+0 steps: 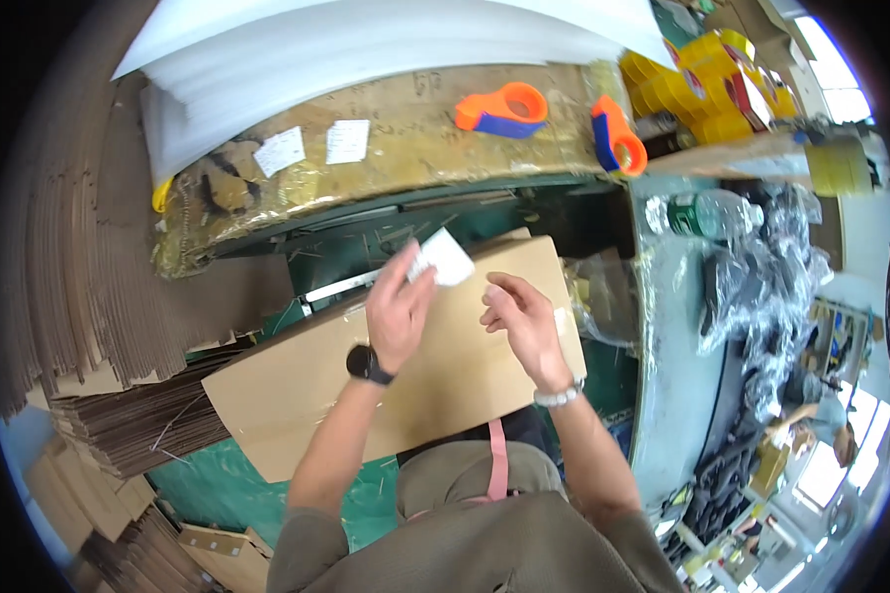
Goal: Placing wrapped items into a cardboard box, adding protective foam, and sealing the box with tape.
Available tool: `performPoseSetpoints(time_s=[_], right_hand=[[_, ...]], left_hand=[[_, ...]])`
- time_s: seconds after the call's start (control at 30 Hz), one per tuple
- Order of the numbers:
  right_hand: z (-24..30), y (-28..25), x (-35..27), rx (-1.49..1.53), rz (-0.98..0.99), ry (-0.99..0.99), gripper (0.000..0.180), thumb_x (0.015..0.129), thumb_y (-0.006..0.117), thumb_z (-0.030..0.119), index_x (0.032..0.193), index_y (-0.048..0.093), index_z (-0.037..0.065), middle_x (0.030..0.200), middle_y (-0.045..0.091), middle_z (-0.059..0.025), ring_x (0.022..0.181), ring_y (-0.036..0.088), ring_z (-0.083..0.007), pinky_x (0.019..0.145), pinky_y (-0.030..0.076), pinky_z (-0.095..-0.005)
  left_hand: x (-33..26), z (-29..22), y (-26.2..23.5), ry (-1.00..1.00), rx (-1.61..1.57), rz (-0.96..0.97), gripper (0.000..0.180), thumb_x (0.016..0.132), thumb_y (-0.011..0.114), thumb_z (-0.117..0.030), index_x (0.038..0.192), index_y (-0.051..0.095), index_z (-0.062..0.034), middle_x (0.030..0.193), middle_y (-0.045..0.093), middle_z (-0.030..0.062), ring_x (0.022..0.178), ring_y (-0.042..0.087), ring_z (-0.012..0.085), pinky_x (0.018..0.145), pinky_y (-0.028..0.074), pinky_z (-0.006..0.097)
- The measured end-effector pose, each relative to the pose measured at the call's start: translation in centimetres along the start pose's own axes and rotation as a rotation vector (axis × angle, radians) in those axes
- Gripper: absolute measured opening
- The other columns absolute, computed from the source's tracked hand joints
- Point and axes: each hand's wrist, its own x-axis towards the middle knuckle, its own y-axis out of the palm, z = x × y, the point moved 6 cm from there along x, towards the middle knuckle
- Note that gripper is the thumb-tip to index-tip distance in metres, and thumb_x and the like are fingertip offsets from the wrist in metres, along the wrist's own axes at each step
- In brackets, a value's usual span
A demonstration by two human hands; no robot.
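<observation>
My left hand (398,314), with a dark watch at the wrist, is closed on a small white paper label (443,259). The label sits above the far edge of a long brown cardboard box (455,361), which lies slanted in front of my body. Over the box's right part is my right hand (524,321), wearing a beaded bracelet. Its fingers are loosely curled and apart, and I see nothing between them.
On the tape-covered bench (405,104) lie two paper slips (347,141) and two orange-and-blue tape dispensers (504,111). White foam sheeting (366,40) hangs behind. Stacked flat cardboard (138,257) stands left. A plastic bottle (702,214) and yellow tape rolls (702,84) are right.
</observation>
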Motion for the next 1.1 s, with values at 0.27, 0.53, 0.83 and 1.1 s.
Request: performPoseSetpoints(time_s=[0.27, 0.53, 0.83, 1.1], right_hand=[[-7.7, -3.4, -4.8, 0.175, 0.199, 0.289, 0.018, 0.095, 0.066, 0.013, 0.102, 0.069, -0.004, 0.078, 0.068, -0.005, 0.066, 0.064, -0.0107, 0.063, 0.054, -0.0246], [-10.6, -9.5, -8.5, 0.299, 0.173, 0.238, 0.016, 0.095, 0.066, 0.012, 0.099, 0.068, -0.004, 0.083, 0.069, -0.0057, 0.072, 0.066, -0.0104, 0.067, 0.056, -0.0248], [-11.4, -16.4, -8.5, 0.438, 0.104, 0.16, 0.013, 0.092, 0.065, 0.009, 0.096, 0.069, -0.003, 0.083, 0.071, -0.0067, 0.072, 0.068, -0.0112, 0.067, 0.057, -0.0255], [-12.1, -20.7, -7.6, 0.522, 0.095, 0.109, 0.01, 0.088, 0.069, 0.005, 0.09, 0.065, -0.003, 0.078, 0.069, -0.0068, 0.066, 0.066, -0.0109, 0.062, 0.057, -0.0245]], left_hand=[[-8.0, -8.1, 1.3, -0.001, 0.423, 0.148, 0.023, 0.085, 0.073, -0.015, 0.106, 0.07, -0.0056, 0.133, 0.056, 0.0158, 0.126, 0.05, 0.035, 0.1, 0.044, 0.044], [-12.6, -10.4, 9.5, -0.366, -0.283, 0.335, 0.016, 0.093, 0.068, -0.011, 0.104, 0.067, 0.0007, 0.105, 0.065, 0.0117, 0.097, 0.063, 0.0251, 0.087, 0.05, 0.036], [-12.4, -14.2, 16.5, -0.598, -0.645, 0.474, 0.014, 0.096, 0.066, -0.006, 0.104, 0.066, 0.0052, 0.102, 0.066, 0.0067, 0.087, 0.062, 0.0098, 0.078, 0.051, 0.024], [-11.7, -17.8, 19.9, -0.631, -0.603, 0.515, 0.018, 0.098, 0.064, -0.01, 0.108, 0.067, 0.0049, 0.102, 0.068, 0.0061, 0.09, 0.061, 0.0097, 0.081, 0.05, 0.025]])
